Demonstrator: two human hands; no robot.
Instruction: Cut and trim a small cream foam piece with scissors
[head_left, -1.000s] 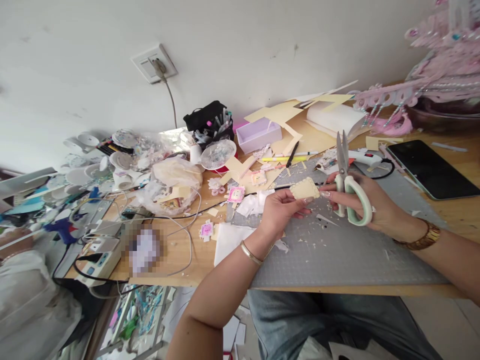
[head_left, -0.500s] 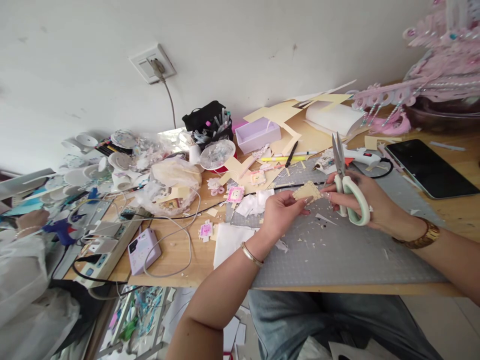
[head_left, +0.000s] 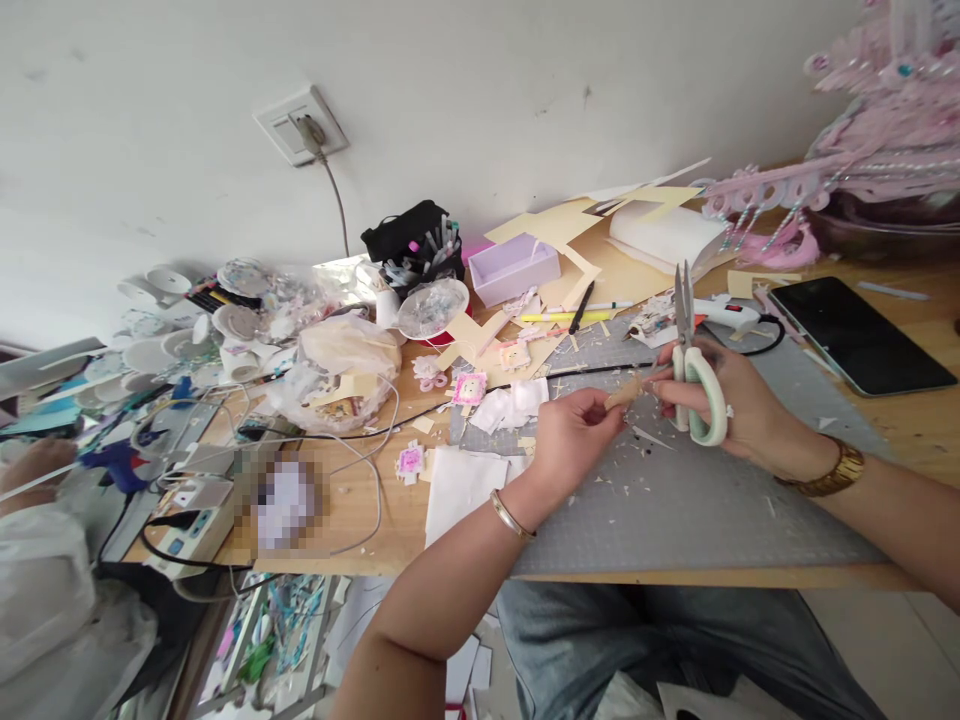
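Note:
Above the grey cutting mat [head_left: 675, 510], my left hand [head_left: 576, 430] pinches a small beige card piece [head_left: 624, 393], which is tilted so that little of its face shows. My right hand [head_left: 731, 395] has its fingers wrapped around the pale green handles of the scissors [head_left: 684, 300]; the blades point up and away from the card. The right fingertips are close to the card's right end; whether they touch it I cannot tell. White scraps [head_left: 511, 403] and a pink-edged square [head_left: 469, 388] lie left of my left hand.
A lilac box [head_left: 516, 268], beige card sheets and pens lie behind the mat. A black tablet [head_left: 862, 335] is at the right, near a glue gun [head_left: 727, 314]. Cables, a power strip and a plastic bag [head_left: 349, 360] crowd the left, where another person's hand [head_left: 37, 470] shows.
The card piece has turned from face-up to edge-on in my left hand. My right hand and the scissors have shifted slightly, with the blades more upright. The other person's hand has moved slightly.

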